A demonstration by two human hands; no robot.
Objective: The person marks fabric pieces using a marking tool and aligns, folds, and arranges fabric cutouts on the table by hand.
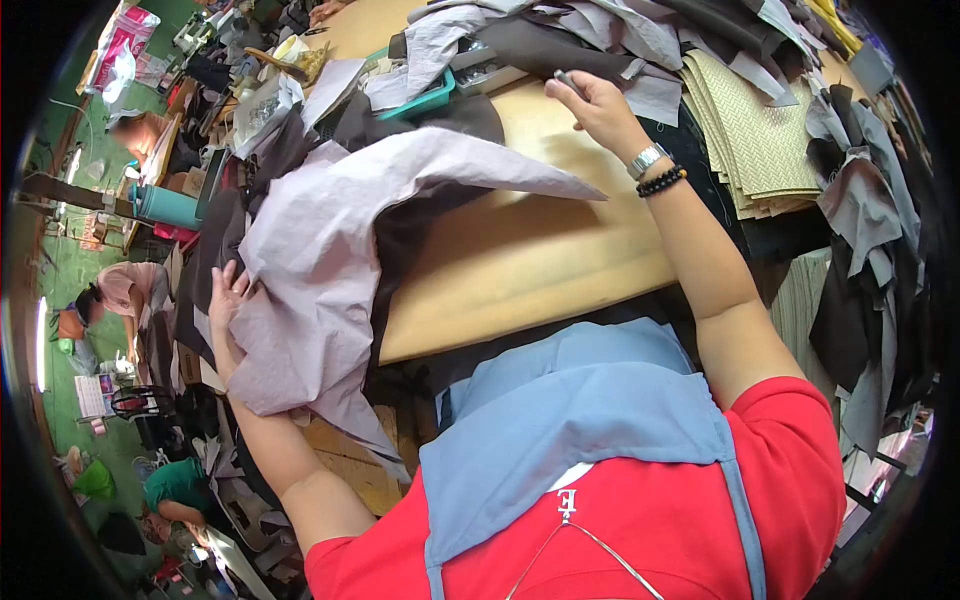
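Observation:
My left hand [230, 292] is at the left with its fingers apart, touching the edge of a pale lavender cloth [330, 215]. This cloth drapes over my left forearm, and its long pointed end reaches right over the wooden table [540, 245]. Dark cloth [400, 245] shows beneath it. My right hand [597, 108] is raised above the table's far right part, its fingers closed round a small dark object [562, 77] too small to identify. A watch and a beaded bracelet are on that wrist.
Grey and dark cloth pieces [590, 35] are heaped along the far edge, beside a teal tray [425, 98]. Patterned cream sheets [750, 135] lie at the right, near hanging cloths [865, 215]. A teal cup [168, 205] and other people are at the left.

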